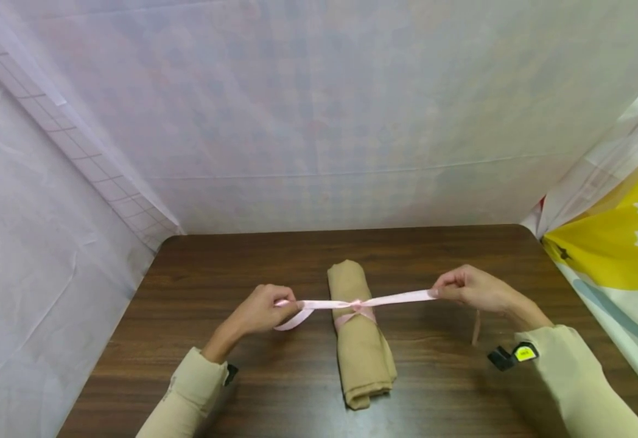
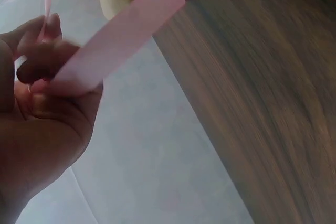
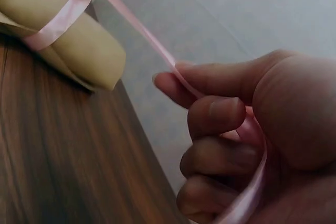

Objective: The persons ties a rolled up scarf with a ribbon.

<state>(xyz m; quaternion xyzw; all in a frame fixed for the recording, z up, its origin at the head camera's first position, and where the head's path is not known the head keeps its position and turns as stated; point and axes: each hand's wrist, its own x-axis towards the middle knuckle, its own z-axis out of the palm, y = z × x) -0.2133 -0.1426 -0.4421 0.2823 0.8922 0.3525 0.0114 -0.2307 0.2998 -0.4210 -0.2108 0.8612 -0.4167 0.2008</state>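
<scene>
A rolled tan cloth [image 1: 364, 359] lies lengthwise on the dark wood table. Round its middle runs a pink ribbon [image 1: 398, 298], crossed into a knot on top, with both tails stretched out sideways above the tabletop. My left hand [image 1: 264, 309] pinches the left tail, and a loop of spare ribbon [image 2: 121, 38] hangs from it. The right tail is pinched between thumb and forefinger of my right hand [image 1: 480, 289]. In the right wrist view that ribbon [image 3: 139, 24] runs taut from the knot, then trails through the palm beneath the curled fingers.
The wood table [image 1: 242, 261] has rounded far corners. White sheeting [image 1: 319, 121] hangs behind it and at the left. A yellow patterned cloth [image 1: 615, 243] hangs at the right edge. Black straps with a yellow-faced device [image 1: 525, 351] sit at the right sleeve.
</scene>
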